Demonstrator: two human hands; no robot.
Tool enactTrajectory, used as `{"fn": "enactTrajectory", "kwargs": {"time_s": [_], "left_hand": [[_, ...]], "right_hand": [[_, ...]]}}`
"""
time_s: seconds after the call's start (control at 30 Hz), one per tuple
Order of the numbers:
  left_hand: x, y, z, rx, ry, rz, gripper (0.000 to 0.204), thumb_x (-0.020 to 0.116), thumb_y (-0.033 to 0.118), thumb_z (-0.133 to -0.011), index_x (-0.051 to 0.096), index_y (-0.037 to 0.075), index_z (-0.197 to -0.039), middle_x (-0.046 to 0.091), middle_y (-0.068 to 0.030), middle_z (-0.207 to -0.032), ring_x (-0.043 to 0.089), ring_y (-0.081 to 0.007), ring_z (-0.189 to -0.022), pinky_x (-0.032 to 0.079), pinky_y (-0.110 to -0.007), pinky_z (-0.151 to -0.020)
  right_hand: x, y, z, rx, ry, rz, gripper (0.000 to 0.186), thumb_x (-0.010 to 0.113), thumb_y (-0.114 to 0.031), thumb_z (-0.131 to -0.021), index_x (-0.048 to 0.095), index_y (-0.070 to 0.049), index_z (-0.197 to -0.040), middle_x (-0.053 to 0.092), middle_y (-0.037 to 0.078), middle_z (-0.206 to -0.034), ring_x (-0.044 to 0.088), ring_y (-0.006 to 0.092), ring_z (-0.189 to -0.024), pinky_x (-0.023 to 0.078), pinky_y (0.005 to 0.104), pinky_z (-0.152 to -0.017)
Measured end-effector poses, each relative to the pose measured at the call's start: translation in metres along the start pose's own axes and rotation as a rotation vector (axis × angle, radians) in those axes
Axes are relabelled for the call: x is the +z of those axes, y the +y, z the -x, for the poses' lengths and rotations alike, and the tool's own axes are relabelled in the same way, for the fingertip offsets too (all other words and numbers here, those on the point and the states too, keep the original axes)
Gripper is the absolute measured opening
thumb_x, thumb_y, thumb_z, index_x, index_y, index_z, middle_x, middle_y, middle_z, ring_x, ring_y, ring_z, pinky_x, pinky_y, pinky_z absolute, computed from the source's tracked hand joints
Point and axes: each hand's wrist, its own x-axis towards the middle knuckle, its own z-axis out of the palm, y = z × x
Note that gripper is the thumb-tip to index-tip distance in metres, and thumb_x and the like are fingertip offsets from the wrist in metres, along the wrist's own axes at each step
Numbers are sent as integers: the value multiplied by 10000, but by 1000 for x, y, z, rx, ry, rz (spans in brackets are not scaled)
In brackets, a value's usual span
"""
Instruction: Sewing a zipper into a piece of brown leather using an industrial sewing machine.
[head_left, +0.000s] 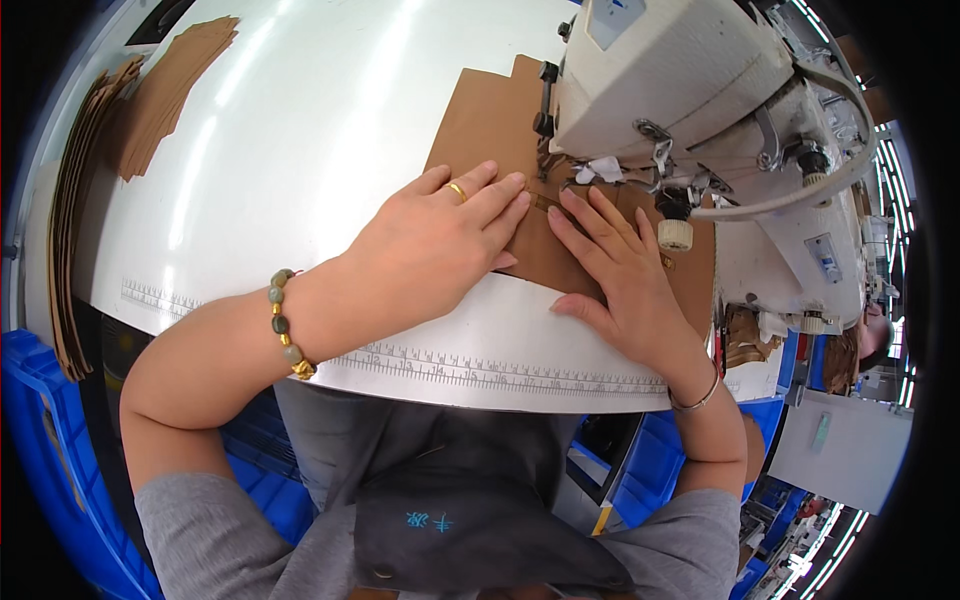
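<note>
A flat brown panel (475,120), leather or cloth by its look, lies on the white table under the head of a white sewing machine (680,80). On its near left part rests my left hand (435,235), fingers stretched out and lying flat close to the needle area. My right hand (625,270) lies on the panel's right part, fingers spread, with the thumb over the table's edge of the panel. Between the two sets of fingertips shows a small dark strip (540,202) on the panel. The needle itself is hidden behind machine parts.
Brown pieces (170,100) are stacked at the far left of the table, and more (70,220) hang over its left edge. A printed ruler (480,377) runs along the front edge. Blue bins (60,450) stand below at left. A thread hose (790,205) curves at right.
</note>
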Motion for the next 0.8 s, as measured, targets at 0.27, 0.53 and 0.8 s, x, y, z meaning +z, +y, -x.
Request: {"fn": "enactTrajectory", "kwargs": {"time_s": [0.27, 0.53, 0.8], "left_hand": [[4, -1, -5, -11, 96, 130, 454, 776, 259, -913, 705, 29, -1298, 667, -119, -1393, 632, -312, -1317, 526, -417, -1084], [5, -6, -14, -2, 121, 152, 454, 785, 257, -898, 716, 35, -1288, 689, -106, -1350, 650, -291, -1285, 538, -395, -1080], [8, -5, -14, -16, 119, 149, 436, 775, 269, -910, 723, 49, -1282, 693, -70, -1318, 644, -256, -1282, 540, -373, -1067]], "right_hand": [[4, 15, 9, 37, -75, -3, 934, 652, -674, -908, 345, -256, -1684, 244, 87, -1774, 216, 403, -1628, 78, 760, -1216], [0, 18, 5, 61, -93, 55, 995, 670, -730, -863, 358, -254, -1679, 251, 109, -1766, 258, 453, -1596, 108, 731, -1225], [-5, 21, 17, -18, 50, 23, 946, 674, -710, -869, 470, -143, -1598, 405, 186, -1653, 395, 450, -1504, 297, 615, -1200]]}}
